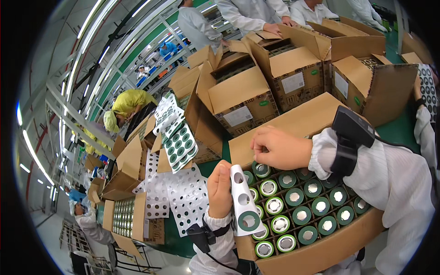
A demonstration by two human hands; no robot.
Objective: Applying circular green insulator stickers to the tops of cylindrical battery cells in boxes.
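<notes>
Fingers (219, 183) of the left hand (220, 195) are pinching a thin white sticker strip (243, 206), likely light, floppy and best gripped by its edge, while the right hand (279, 147) is curling, fingertips together, over cylindrical cells (293, 197) filling the near cardboard box (321, 252).

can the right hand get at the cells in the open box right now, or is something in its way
Probably yes. The right hand hovers over the back row of cells, whose tops lie uncovered; the left hand holds the sticker strip off to the side.
</notes>
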